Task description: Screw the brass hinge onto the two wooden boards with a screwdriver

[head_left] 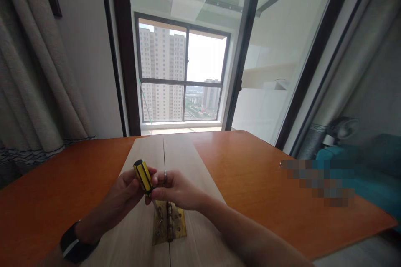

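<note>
A screwdriver (143, 177) with a yellow and black handle is tilted above a brass hinge (179, 222). My left hand (128, 192), with a black band at the wrist, is closed around the handle from the left. The fingers of my right hand (175, 187), one wearing a ring, pinch the handle's lower part from the right. The shaft slants down to the hinge's left leaf, with its tip near a screw. The hinge spans the seam between two pale wooden boards (184, 158).
The boards lie on an orange-brown table (232, 158). Beyond its far edge are dark-framed glass doors and a window (184, 71). A curtain (28, 58) hangs at the left. A blurred patch covers something at the table's right edge, near a teal seat (376, 171).
</note>
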Available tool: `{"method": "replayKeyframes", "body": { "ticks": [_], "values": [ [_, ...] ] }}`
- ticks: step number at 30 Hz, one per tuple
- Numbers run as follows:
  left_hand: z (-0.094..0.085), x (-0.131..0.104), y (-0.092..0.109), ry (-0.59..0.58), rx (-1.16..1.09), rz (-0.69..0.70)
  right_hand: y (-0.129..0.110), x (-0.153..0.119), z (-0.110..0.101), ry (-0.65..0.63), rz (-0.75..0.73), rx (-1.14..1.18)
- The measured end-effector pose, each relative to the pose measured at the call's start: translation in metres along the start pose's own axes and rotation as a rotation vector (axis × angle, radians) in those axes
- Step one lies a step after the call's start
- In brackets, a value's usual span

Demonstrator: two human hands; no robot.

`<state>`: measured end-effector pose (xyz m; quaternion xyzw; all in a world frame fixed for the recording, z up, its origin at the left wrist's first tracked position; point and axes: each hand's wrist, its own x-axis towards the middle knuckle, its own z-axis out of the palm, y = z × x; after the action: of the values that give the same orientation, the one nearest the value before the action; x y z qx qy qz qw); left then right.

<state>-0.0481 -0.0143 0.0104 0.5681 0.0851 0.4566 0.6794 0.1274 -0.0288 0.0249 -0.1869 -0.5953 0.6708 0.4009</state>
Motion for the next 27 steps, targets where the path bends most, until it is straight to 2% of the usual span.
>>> {"method": "replayKeyframes", "body": {
  "ticks": [5,10,12,16,18,22,27],
  "values": [
    [0.000,0.002,0.003,-0.049,-0.024,0.034,-0.001,-0.001,0.000,-0.060,-0.030,-0.121],
    [-0.002,0.006,0.001,-0.125,-0.042,0.061,0.001,-0.001,-0.001,-0.077,-0.006,-0.128],
    [-0.002,0.008,0.000,-0.110,-0.039,0.079,0.000,-0.001,0.001,-0.039,0.014,-0.131],
    [0.005,0.009,0.003,-0.019,-0.001,0.071,-0.002,0.000,0.006,0.135,0.023,-0.158],
    [0.007,0.009,0.004,0.014,0.013,0.070,-0.003,0.000,0.009,0.158,0.026,-0.128],
    [0.003,0.005,0.001,-0.022,0.002,0.051,-0.004,0.000,0.009,0.109,0.016,-0.087],
    [-0.007,-0.001,-0.004,0.056,-0.067,-0.021,0.000,0.001,-0.001,0.003,0.054,-0.042]
  ]
}}
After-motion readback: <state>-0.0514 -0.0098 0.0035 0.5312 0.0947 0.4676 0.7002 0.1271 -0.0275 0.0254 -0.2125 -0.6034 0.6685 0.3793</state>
